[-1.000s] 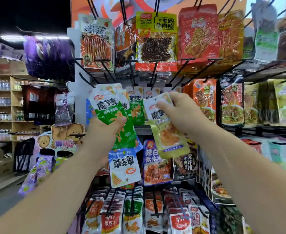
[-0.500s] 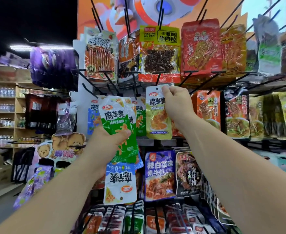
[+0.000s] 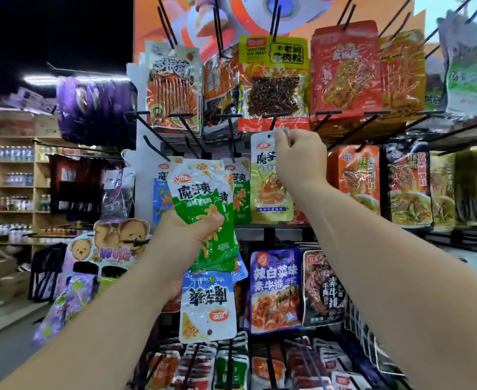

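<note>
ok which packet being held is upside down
The blue and white packet below the left hand: its print is inverted; the green packet and yellow packet read upright.

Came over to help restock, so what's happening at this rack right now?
A person seems to be hanging snack packets on the display rack. The right hand pinches the top of a yellow packet, raised to a black peg hook in the middle row; its hole does not look threaded yet. The left hand grips a bunch of green packets, with a blue-and-white packet dangling upside down beneath them.
</note>
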Demonstrator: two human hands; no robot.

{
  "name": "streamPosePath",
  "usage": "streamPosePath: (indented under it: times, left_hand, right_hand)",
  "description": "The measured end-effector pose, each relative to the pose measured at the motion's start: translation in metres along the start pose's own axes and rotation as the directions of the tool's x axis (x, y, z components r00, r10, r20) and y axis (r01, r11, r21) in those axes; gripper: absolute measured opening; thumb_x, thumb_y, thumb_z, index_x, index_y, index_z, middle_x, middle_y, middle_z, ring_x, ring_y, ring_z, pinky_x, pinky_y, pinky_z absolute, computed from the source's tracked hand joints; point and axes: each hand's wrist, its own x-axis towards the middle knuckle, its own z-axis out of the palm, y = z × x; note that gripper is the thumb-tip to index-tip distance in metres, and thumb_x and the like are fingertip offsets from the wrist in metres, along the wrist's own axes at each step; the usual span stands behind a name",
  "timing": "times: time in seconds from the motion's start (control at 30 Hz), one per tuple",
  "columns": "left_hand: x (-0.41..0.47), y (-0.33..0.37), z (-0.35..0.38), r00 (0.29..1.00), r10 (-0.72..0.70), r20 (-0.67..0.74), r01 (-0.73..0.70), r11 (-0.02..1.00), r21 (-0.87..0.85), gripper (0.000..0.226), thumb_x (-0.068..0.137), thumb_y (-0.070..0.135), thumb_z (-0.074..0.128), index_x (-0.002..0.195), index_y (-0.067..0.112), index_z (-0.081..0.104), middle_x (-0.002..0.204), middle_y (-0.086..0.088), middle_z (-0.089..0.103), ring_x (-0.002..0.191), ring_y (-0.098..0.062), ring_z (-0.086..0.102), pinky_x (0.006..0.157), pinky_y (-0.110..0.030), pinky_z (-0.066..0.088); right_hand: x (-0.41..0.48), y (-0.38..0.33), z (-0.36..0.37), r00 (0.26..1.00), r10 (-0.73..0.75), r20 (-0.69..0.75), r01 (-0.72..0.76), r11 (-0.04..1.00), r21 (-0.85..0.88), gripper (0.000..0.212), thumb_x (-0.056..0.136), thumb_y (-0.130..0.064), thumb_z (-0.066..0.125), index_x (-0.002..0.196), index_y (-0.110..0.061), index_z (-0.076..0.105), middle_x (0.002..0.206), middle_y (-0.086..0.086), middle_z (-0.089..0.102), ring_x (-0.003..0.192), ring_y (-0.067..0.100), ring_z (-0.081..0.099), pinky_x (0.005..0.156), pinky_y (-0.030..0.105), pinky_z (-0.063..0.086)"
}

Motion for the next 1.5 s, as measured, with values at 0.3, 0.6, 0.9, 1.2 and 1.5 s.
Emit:
streamPosePath:
  times: [0.3, 0.6, 0.9, 1.2, 1.5]
  left_hand:
    - [-0.002, -0.001, -0.002, 1.000, -0.026, -0.008, 0.026, 1.000, -0.008, 0.036, 0.087, 0.025, 0.084, 0.111, 0.003, 0.069, 0.094, -0.010, 0.073, 0.089, -0.028, 0.068, 0.098, -0.060, 0.052]
    - [0.004, -0.005, -0.003, 1.000, 0.002, 0.012, -0.002, 1.000, 0.002, 0.020, 0.091, 0.023, 0.080, 0.096, 0.010, 0.065, 0.069, 0.010, 0.065, 0.061, -0.004, 0.061, 0.063, -0.023, 0.045]
    - [0.001, -0.003, -0.002, 1.000, 0.013, 0.001, -0.013, 1.000, 0.019, 0.020, 0.090, 0.026, 0.080, 0.090, 0.015, 0.063, 0.064, 0.012, 0.061, 0.061, -0.007, 0.057, 0.066, -0.027, 0.042]
    - [-0.001, 0.000, -0.001, 0.998, 0.033, 0.049, -0.033, 0.999, 0.011, 0.023, 0.093, 0.018, 0.076, 0.078, 0.019, 0.060, 0.059, 0.015, 0.058, 0.054, 0.000, 0.056, 0.063, -0.022, 0.046]
    - [0.000, -0.004, -0.004, 0.999, 0.026, 0.031, -0.025, 1.000, -0.014, 0.020, 0.090, 0.024, 0.080, 0.097, 0.012, 0.065, 0.065, 0.016, 0.064, 0.059, -0.001, 0.059, 0.070, -0.028, 0.043]
  right_hand:
    - [0.002, 0.000, 0.001, 1.000, 0.014, -0.006, -0.015, 0.999, -0.045, 0.053, 0.107, -0.027, 0.050, 0.059, -0.016, 0.033, 0.056, 0.002, 0.037, 0.051, 0.017, 0.032, 0.051, 0.032, 0.024]
    - [0.006, 0.010, -0.004, 0.999, 0.044, 0.017, -0.044, 0.999, -0.020, 0.055, 0.105, -0.026, 0.052, 0.056, -0.016, 0.032, 0.053, -0.001, 0.032, 0.049, 0.016, 0.026, 0.051, 0.032, 0.020]
    - [0.019, 0.030, 0.016, 0.970, 0.209, 0.122, -0.198, 0.976, -0.093, 0.051, 0.108, -0.032, 0.050, 0.061, -0.012, 0.046, 0.058, 0.004, 0.046, 0.055, 0.022, 0.044, 0.050, 0.031, 0.027]
    - [-0.027, 0.050, 0.018, 0.964, -0.232, 0.134, 0.261, 0.921, -0.289, 0.082, 0.084, -0.027, 0.085, 0.151, -0.015, 0.040, 0.151, 0.012, 0.037, 0.135, 0.029, 0.044, 0.112, 0.039, 0.043]
    - [-0.026, 0.061, 0.025, 0.878, -0.235, 0.418, 0.454, 0.685, -0.569, 0.076, 0.090, -0.052, 0.073, 0.152, -0.030, 0.036, 0.172, 0.014, 0.009, 0.159, 0.035, 0.006, 0.126, 0.055, 0.010]
